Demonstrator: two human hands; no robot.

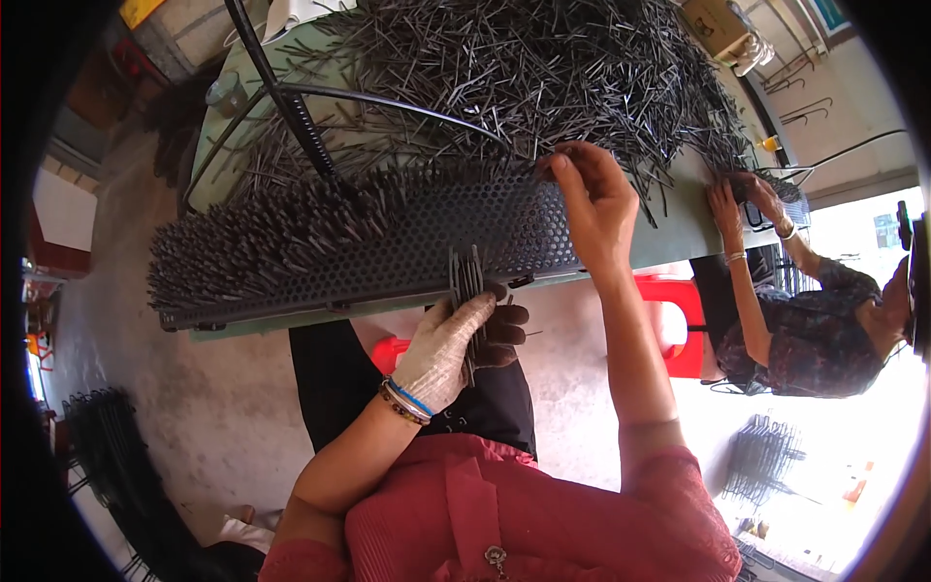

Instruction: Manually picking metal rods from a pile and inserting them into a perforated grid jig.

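Observation:
My left hand (446, 349), in a pale glove with dark fingertips, is closed around a bundle of thin dark rods (467, 276) in front of the rack. The long black perforated rack (465, 223) lies along the table's near edge. Many short rods (262, 238) stand upright in the holes of its left part, while holes show bare toward the right. My bare right hand (599, 204) hovers over the rack's far right corner, thumb and fingers curled together. Whatever is between those fingertips, if anything, blends into the dark background.
A big heap of loose dark rods (543, 78) covers the green table (684, 204). A black metal frame (305, 131) rises at the rack's back left. At right, another person's hands (742, 204) work at a second rack. Red stools (669, 315) stand below the table.

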